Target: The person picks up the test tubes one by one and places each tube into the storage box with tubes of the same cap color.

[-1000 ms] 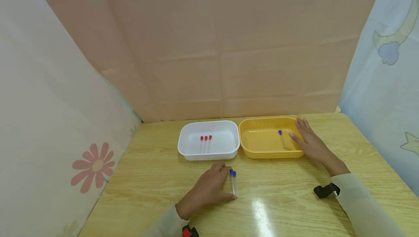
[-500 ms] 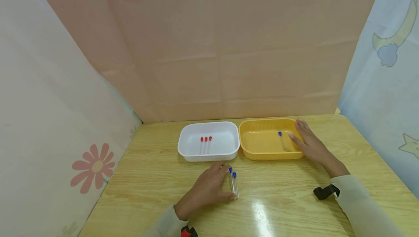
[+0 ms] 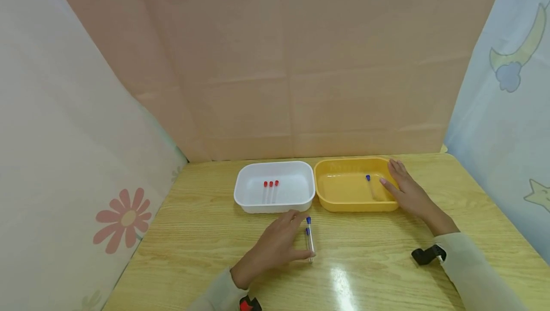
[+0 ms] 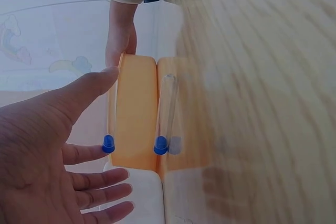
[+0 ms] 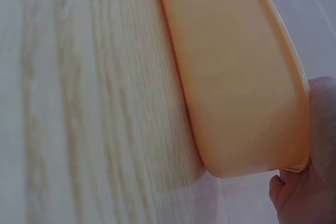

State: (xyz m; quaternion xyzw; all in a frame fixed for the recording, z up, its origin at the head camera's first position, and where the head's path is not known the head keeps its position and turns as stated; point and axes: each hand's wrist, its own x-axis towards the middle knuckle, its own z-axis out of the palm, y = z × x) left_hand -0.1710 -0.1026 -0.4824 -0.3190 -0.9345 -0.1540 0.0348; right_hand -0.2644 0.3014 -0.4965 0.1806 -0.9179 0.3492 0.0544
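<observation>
My left hand point(image 3: 275, 241) pinches a blue-capped test tube point(image 3: 311, 237) lengthwise, thumb at the bottom end and index finger at the cap. In the left wrist view its blue cap point(image 4: 108, 144) shows at the index fingertip, and the other fingers are spread. A second blue-capped tube point(image 4: 167, 108) lies on the table just beyond. My right hand point(image 3: 410, 194) holds the right end of the yellow tray point(image 3: 343, 206), thumb over the inside and fingers along the rim. One blue-capped tube point(image 3: 368, 178) lies inside that tray.
Left of the yellow tray, a white tray point(image 3: 275, 209) stands close beside it with three red-capped tubes point(image 3: 270, 184) inside. Both sit near the back of the wooden table point(image 3: 193, 234), in front of a brown backdrop point(image 3: 283, 86). Patterned cloths hang at either side.
The left hand has raised one blue-capped tube from beside the other, moving it slightly right, so that it now overlaps the one on the table. The right hand stays on the yellow tray.
</observation>
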